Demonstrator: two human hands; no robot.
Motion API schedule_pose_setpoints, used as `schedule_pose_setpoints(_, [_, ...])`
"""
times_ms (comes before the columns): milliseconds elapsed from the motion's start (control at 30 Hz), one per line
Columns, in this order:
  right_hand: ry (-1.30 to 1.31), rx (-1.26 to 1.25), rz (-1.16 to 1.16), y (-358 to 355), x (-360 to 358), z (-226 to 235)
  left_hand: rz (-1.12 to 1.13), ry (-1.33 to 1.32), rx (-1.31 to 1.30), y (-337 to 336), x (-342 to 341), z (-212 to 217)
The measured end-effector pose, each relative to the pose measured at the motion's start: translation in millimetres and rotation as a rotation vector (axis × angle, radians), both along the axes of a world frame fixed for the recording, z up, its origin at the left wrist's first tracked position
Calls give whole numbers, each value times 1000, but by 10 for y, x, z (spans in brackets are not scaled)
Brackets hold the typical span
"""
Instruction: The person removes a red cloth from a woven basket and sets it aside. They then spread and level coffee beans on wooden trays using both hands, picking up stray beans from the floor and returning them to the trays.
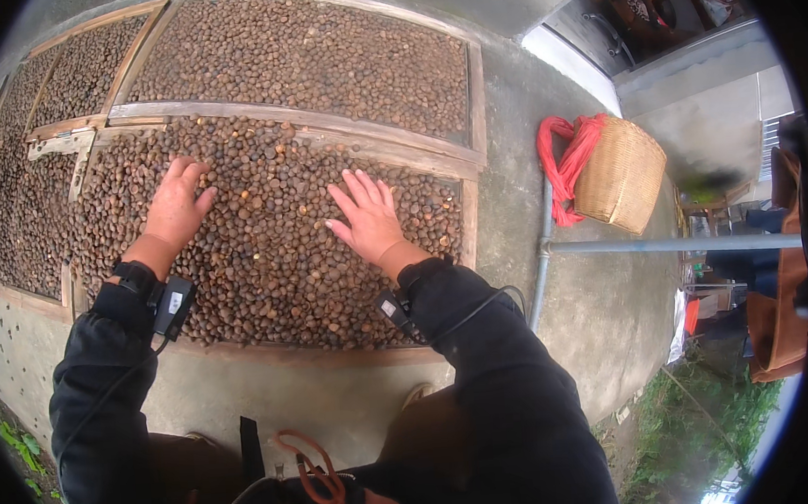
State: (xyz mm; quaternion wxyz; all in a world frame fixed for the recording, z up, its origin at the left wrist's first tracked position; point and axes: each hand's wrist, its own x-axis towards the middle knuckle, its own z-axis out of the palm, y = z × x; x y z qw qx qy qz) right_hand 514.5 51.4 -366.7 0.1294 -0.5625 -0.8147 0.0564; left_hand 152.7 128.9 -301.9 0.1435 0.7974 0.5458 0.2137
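A thick layer of small, round brown nuts or seeds (263,252) fills a wooden-framed drying tray (280,351) in front of me; their exact kind I cannot tell. My left hand (176,207) rests on the pile at its left part, palm down, thumb apart and fingers slightly bent. Farther right, my right hand (369,215) lies flat over the nuts with its fingers spread. Neither hand has anything visible in its grasp, though what is beneath the palms is hidden. A few paler, split pieces show among the dark ones.
More framed trays of the same nuts (306,62) lie beyond and to the left. On the concrete at right stands a woven basket (619,176) with a red cloth (559,171) against it. A grey pipe (675,244) runs beside it. Scattered nuts dot the left ledge.
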Motion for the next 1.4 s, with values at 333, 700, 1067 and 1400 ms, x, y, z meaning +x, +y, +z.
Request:
schedule_pose_setpoints(333, [95, -151, 9, -187, 380, -179, -283, 274, -4, -696, 1121, -363])
schedule_pose_setpoints(700, [119, 125, -188, -338, 1105, -40, -456, 273, -162, -1348, 1725, -591])
schedule_pose_setpoints(1067, [74, -93, -333, -135, 1262, -396, -483, 222, -184, -1791, 2029, -690])
schedule_pose_setpoints(1400, [70, -245, -130, -717, 1293, -246, -650, 199, -124, -2027, 2209, -779])
